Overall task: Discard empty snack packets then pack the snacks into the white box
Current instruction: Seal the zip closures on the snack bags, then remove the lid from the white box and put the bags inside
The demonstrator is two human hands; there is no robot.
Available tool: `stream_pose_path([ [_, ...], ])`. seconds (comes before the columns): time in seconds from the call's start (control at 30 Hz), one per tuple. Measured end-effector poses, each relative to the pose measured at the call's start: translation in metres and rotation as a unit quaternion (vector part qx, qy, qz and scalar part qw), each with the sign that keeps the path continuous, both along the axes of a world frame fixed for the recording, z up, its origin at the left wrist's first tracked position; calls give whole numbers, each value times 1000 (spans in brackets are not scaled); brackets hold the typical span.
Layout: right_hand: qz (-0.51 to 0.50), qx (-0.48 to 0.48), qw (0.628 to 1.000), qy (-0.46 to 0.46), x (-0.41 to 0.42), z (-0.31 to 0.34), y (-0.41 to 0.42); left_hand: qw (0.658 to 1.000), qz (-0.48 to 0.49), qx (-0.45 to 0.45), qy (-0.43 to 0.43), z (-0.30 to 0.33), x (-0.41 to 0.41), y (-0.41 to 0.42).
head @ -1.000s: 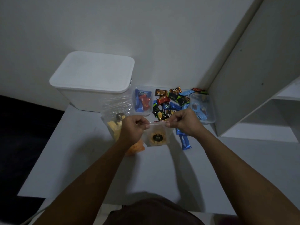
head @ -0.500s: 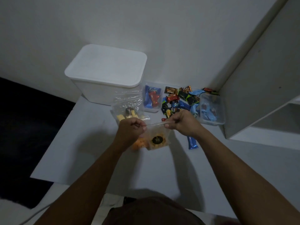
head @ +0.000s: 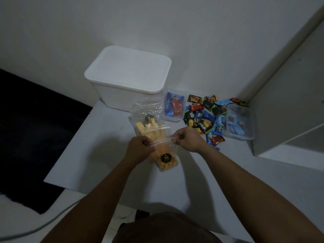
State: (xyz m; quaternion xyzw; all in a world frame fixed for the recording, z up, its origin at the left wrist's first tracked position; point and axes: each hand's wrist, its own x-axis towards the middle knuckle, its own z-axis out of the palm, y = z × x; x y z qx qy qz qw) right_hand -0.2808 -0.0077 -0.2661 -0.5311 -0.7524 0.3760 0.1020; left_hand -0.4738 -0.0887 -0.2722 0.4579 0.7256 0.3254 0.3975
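We've got both hands pinching the top strip of a clear zip bag [head: 164, 156] of orange snacks with a round black sticker on it: left hand [head: 139, 149] closed on the left end, right hand [head: 188, 139] closed on the right end, the strip stretched between them just above the white table [head: 98, 137]. Right behind it lies another clear bag [head: 149, 123] with pale yellow sticks. The white box [head: 129, 76] sits at the back against the wall, lid on. To its right there's a small clear tub [head: 173, 107] with blue and red packets, then a loose pile of wrapped snacks [head: 206, 118], then another clear tub [head: 239, 122].
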Motion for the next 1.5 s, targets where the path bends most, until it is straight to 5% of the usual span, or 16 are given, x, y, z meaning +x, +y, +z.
stream_pose_path([
  [0.37, 42, -64, 997, 3, 14, 16, 19, 996, -6, 85, 31, 13, 16, 32],
  [0.6, -23, -54, 998, -3, 41, 16, 41, 985, -34, 166, 44, 20, 43, 66],
  [0.87, -90, -73, 993, 9, 67, 18, 58, 984, -53, 154, 73, 23, 71, 104],
  [1.07, -84, -62, 994, 19, 53, 19, 73, 964, 28, 218, 147, 30, 47, 119],
  [1.5, -126, 22, 989, 78, -69, 62, 132, 950, 200, 168, 168, 84, -83, 162],
])
